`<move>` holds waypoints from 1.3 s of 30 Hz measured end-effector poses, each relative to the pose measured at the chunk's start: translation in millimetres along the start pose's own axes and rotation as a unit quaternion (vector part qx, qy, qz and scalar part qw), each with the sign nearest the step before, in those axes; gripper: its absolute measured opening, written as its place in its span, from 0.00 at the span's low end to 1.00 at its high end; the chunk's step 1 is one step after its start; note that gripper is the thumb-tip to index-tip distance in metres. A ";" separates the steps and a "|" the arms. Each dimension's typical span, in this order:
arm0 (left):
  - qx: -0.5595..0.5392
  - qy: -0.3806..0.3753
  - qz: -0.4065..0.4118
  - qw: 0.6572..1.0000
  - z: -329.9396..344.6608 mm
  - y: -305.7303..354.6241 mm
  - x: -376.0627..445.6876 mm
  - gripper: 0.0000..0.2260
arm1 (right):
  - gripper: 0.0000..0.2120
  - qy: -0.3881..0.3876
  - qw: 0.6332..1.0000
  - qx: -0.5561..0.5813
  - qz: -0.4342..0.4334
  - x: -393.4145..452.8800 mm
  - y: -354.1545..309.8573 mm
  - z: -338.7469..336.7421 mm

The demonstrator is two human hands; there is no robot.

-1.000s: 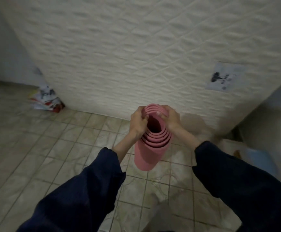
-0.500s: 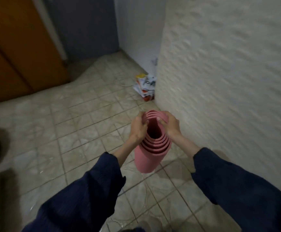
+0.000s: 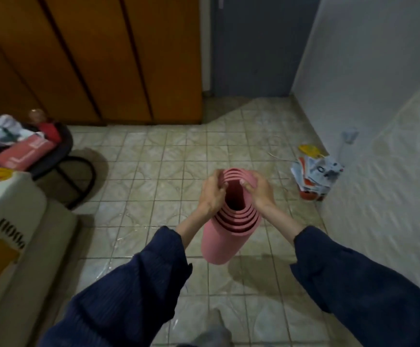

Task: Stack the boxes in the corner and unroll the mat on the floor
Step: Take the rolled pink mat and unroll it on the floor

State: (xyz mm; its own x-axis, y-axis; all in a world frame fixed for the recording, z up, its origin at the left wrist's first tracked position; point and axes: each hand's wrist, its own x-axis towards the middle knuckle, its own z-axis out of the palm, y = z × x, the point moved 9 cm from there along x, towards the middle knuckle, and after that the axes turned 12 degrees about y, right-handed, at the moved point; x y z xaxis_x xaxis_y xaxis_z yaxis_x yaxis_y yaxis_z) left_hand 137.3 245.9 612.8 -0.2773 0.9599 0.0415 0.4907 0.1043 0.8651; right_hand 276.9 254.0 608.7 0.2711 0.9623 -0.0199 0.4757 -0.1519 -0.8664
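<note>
While held upright above the beige tiled floor [image 3: 169, 156], pink rolled foam mat [image 3: 225, 236] looks light, soft, springy. Left hand [image 3: 211, 194] and right hand [image 3: 256, 191] curled around top rim; best gripped there.

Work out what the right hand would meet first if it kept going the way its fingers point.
The right hand curls inward over the pink rolled mat, so it likely meets the mat's inner layers first.

Head camera looks steeply down — seemingly standing height — at floor [image 3: 154, 156].
</note>
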 end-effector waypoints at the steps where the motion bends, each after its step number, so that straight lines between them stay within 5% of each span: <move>1: 0.008 0.007 0.000 1.000 -5.5 -1.5 19.6 0.17 | 0.16 -0.011 1.000 0.004 -0.005 17.1 -8.1 14.6; 17: -0.013 0.188 -0.114 0.975 -88.3 -71.8 301.7 0.18 | 0.18 -0.211 0.971 -0.014 -0.108 249.3 -150.8 247.1; 39: 0.025 0.473 -0.250 0.844 -304.4 -215.5 521.7 0.16 | 0.16 -0.469 0.835 -0.014 -0.287 343.6 -351.7 615.6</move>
State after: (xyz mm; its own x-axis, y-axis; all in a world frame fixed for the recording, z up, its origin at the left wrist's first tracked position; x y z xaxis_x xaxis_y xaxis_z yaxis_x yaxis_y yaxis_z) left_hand -364.6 645.0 600.2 -0.9844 0.1570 0.0793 0.1448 0.4678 0.8719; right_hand -312.4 776.8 599.5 -0.7767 0.6298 0.0005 0.3252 0.4016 -0.8561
